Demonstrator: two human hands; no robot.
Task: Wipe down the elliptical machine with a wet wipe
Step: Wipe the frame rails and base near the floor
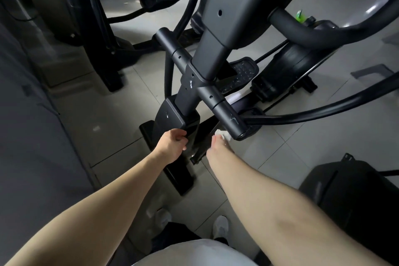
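The wet wipe (222, 134) sits at the near end of the elliptical machine (216, 34) crossbar (224, 112).
The right hand (218, 151) pinches it there; the bar runs away up-left. Just beside, the left hand (172, 142) grips the base cover (172, 116).

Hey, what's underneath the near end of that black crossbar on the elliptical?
A white wet wipe, pinched in the right hand, sits right under the crossbar end. Below that, grey floor tiles. Most of the wipe is hidden by the bar and the fingers.
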